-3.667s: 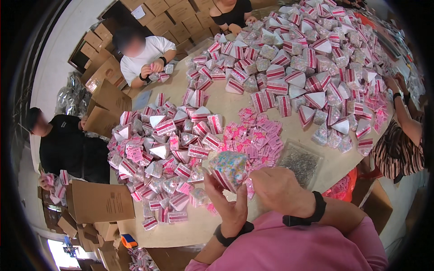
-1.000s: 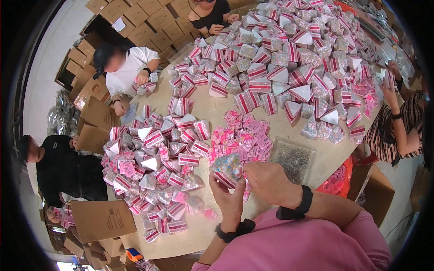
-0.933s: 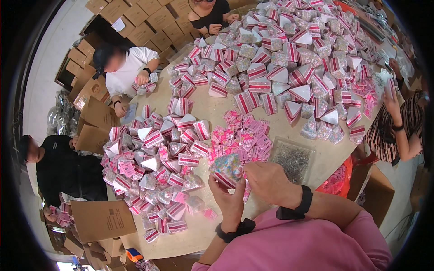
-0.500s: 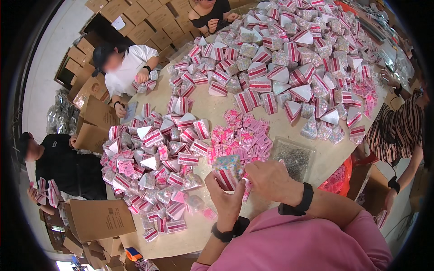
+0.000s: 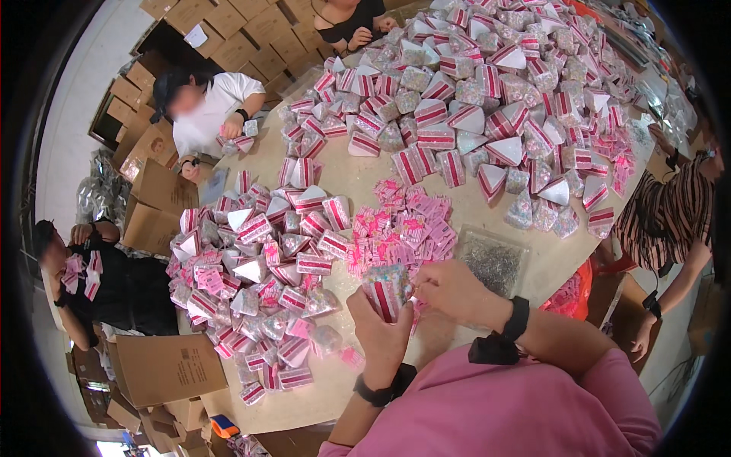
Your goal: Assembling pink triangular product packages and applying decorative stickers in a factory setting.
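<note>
A cake-slice-shaped toy (image 5: 387, 299), white and red striped with a pale speckled top, is tilted up in front of me. My left hand (image 5: 381, 339) is wrapped round its lower part. Beside the toy's upper right corner, my right hand (image 5: 455, 289) is closed in a pinch; whatever its fingertips hold is too small to make out. A bit of pink shows just under those fingers. Beyond both hands lies a heap of pink printed tags (image 5: 400, 221). To the right of it, a clear tray (image 5: 524, 260) contains many small metallic pieces.
A large pile of similar toys (image 5: 472, 107) covers the table's far side; a second pile (image 5: 259, 266), mixed with tags, lies left. Open cardboard boxes (image 5: 167, 365) stand at the table's left edge. Several people work around the table. A red bag (image 5: 575, 293) is on the right.
The toy has turned in my left hand, showing more of its striped side and less of its speckled top. My right hand has shifted slightly, staying pinched near its corner.
</note>
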Motion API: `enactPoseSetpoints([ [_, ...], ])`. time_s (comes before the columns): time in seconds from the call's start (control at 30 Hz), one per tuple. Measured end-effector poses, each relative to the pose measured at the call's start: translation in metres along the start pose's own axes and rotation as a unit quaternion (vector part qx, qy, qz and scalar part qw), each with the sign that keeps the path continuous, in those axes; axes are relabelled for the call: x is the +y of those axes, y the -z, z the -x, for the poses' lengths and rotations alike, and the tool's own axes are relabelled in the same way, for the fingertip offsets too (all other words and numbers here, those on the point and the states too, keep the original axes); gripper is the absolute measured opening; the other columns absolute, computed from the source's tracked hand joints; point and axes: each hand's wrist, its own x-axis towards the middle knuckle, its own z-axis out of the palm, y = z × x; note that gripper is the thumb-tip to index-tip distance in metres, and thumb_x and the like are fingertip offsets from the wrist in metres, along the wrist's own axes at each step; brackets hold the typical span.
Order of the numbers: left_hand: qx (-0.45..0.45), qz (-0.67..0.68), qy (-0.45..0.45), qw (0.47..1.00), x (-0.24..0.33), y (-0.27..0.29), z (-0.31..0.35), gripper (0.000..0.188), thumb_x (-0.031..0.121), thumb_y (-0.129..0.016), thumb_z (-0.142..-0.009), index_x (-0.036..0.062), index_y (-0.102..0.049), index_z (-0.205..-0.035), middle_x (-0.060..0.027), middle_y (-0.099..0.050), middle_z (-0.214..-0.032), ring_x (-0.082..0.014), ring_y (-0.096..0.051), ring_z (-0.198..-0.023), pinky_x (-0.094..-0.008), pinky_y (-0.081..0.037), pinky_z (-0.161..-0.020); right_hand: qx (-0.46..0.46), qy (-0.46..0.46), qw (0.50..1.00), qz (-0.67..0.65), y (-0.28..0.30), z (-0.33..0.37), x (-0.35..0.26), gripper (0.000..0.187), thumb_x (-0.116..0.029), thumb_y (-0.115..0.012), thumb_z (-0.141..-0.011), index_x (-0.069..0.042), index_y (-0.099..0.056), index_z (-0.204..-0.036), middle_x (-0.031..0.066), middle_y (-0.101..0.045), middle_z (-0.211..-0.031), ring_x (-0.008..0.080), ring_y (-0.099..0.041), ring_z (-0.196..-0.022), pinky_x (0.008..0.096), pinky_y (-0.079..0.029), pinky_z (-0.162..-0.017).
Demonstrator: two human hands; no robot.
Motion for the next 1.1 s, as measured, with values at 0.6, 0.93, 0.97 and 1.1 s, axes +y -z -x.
enactPoseSetpoints([
  [0.6,0.002,-0.02,-0.009,1.0,0.002,-0.003,0.005,0.071,0.017,-0.075,-0.065,-0.0055,-0.038,-0.121,-0.0212,-0.045,-0.102,-0.037,-0.051,-0.091,-0.0429,-0.045,-0.075,-0.097,-0.295,0.873,-0.377,0.0,0.004,0.01,0.015,-0.013,-0.055,-0.079,0.001,-0.059,-0.083,0.0164,-0.06,-0.064,0.0307,-0.061,-0.064,0.0372,-0.047,-0.054],
  [0.93,-0.019,0.091,0.061,0.994,-0.011,-0.004,0.006,0.065,0.015,-0.075,-0.067,-0.0032,-0.04,-0.118,-0.0158,-0.046,-0.1,-0.0277,-0.051,-0.089,-0.0367,-0.043,-0.078,0.013,0.047,0.993,0.103,-0.01,0.015,0.003,0.017,-0.015,-0.058,-0.079,0.001,-0.061,-0.075,0.0145,-0.06,-0.064,0.0274,-0.06,-0.062,0.0331,-0.046,-0.056],
  [0.97,-0.014,0.116,0.066,0.991,-0.012,-0.006,0.007,0.065,0.015,-0.075,-0.067,-0.0033,-0.04,-0.118,-0.0154,-0.046,-0.1,-0.0267,-0.051,-0.089,-0.0364,-0.043,-0.078,0.018,0.003,1.0,0.005,-0.006,0.012,0.0,0.016,-0.014,-0.058,-0.08,0.001,-0.061,-0.074,0.0141,-0.06,-0.063,0.0257,-0.06,-0.06,0.033,-0.046,-0.055],
  [1.1,0.009,0.17,0.078,0.982,-0.008,-0.006,0.008,0.067,0.013,-0.075,-0.066,-0.0034,-0.038,-0.119,-0.0144,-0.045,-0.101,-0.0241,-0.049,-0.088,-0.0352,-0.042,-0.076,-0.032,-0.146,0.964,-0.218,0.009,0.009,-0.02,0.013,-0.01,-0.058,-0.08,0.001,-0.061,-0.073,0.0092,-0.057,-0.058,0.0156,-0.056,-0.052,0.0306,-0.043,-0.048],
])
